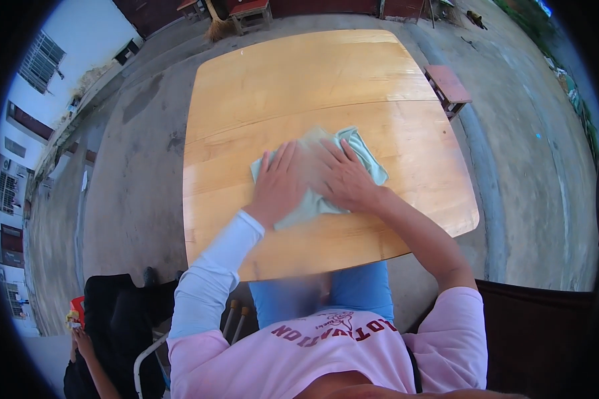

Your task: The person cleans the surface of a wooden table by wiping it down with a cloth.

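Observation:
A pale green cloth [367, 151] lies spread and somewhat rumpled on a light wooden table [299, 80] in front of me. My left hand [278, 186] rests flat on the cloth's left part, fingers stretched forward. On its right part my right hand [347, 178] presses down, the fingers extended and pointing to the upper left. The two hands are close together, and a blurred patch lies between them. A pale sleeve covers my left forearm, while the right forearm is bare.
Beyond the table's right side stands a reddish stool [449, 83]. A red bench [249, 9] and a straw broom [217, 28] are at the far end. At the lower left, another person's hand [83, 342] holds a small yellowish thing, close to a black-covered seat [113, 312].

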The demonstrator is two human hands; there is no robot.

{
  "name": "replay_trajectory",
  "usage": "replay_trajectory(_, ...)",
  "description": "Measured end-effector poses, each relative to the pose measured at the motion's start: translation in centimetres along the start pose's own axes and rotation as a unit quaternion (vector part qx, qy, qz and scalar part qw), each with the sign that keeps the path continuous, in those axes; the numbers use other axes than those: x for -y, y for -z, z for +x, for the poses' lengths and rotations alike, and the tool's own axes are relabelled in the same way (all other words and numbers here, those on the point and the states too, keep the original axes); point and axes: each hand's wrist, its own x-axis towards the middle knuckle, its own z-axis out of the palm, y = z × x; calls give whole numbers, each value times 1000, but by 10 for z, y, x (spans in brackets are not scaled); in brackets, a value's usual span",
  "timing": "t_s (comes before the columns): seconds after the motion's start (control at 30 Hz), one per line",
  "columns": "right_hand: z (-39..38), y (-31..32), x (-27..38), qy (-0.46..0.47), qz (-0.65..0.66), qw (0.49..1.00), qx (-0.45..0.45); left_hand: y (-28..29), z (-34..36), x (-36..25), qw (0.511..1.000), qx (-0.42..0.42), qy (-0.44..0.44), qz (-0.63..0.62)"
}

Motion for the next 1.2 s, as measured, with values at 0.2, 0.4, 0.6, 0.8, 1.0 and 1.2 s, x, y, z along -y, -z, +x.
replay_trajectory(0.2,85,-9,-42,-108,-41,991,60,-22,95,50,997,-19,76,23)
replay_trajectory(0.4,74,-13,-33,-135,-39,988,61,-21,81,36,995,-23,84,55)
replay_trajectory(0.6,-60,20,21,-25,10,999,26,8,-38,-42,999,8,-38,-15)
replay_trajectory(0.8,-121,44,56,-67,13,997,39,24,-69,-86,992,59,-79,-75)
replay_trajectory(1.0,-87,43,-5,-90,-25,994,49,-1,12,-64,992,26,-119,-46)
replay_trajectory(1.2,-29,18,-82,-112,-100,987,54,-41,103,-37,997,-25,-70,-1)
